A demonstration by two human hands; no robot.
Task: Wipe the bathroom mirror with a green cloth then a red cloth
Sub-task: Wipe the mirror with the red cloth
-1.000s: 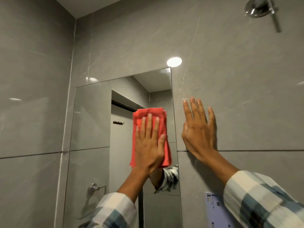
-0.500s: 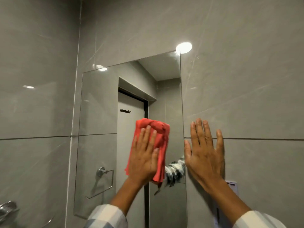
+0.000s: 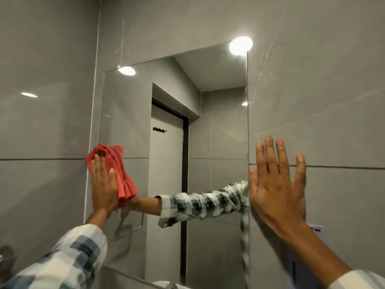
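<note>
Left hand [image 3: 103, 184] flat on red cloth [image 3: 123, 176]

The far wall [image 3: 312, 90] and the left wall [image 3: 41, 122] are clad in large glossy grey tiles, divided by a thin horizontal grout line [image 3: 343, 167]. A corner seam [image 3: 96, 80] is seen between them. A round glare [image 3: 241, 45] is thrown on the far wall. Low left, a blurred fitting [image 3: 5, 255], possibly chrome, is glimpsed.

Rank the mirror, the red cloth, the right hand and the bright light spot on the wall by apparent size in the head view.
1. mirror, by far.
2. right hand.
3. red cloth, close behind; the left hand hides part of it, so this pair is unsure.
4. light spot.
</note>
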